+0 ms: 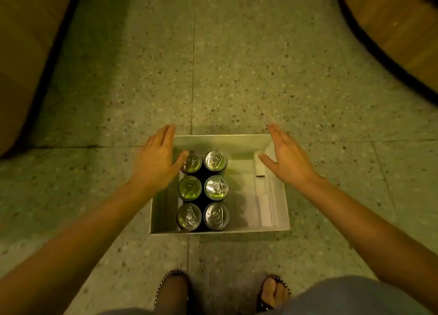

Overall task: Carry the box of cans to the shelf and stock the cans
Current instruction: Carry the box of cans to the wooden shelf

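Six round metal cans with shiny silver tops (pixel 216 188) stand upright in two rows of three inside an open white cardboard box (pixel 220 231). The box sits on the speckled green stone floor (pixel 237 65), right in front of the person's dark sandals (pixel 173 288). No shelf shows anywhere.

The box lies between the two hands and below them. The left hand (pixel 157 158) is over the box's left wall. The right hand (pixel 288 157) is over its right wall. Both hands are flat, with fingers straight and pointing away from the person, and they hold nothing. The picture is too blurry to tell if they touch the walls.

All the cans are packed on the left side of the box, so the left hand is nearer to them. The right side of the box holds no cans. The lift has probably not begun. When it does, the left side will likely feel heavier, so the box could tip that way.
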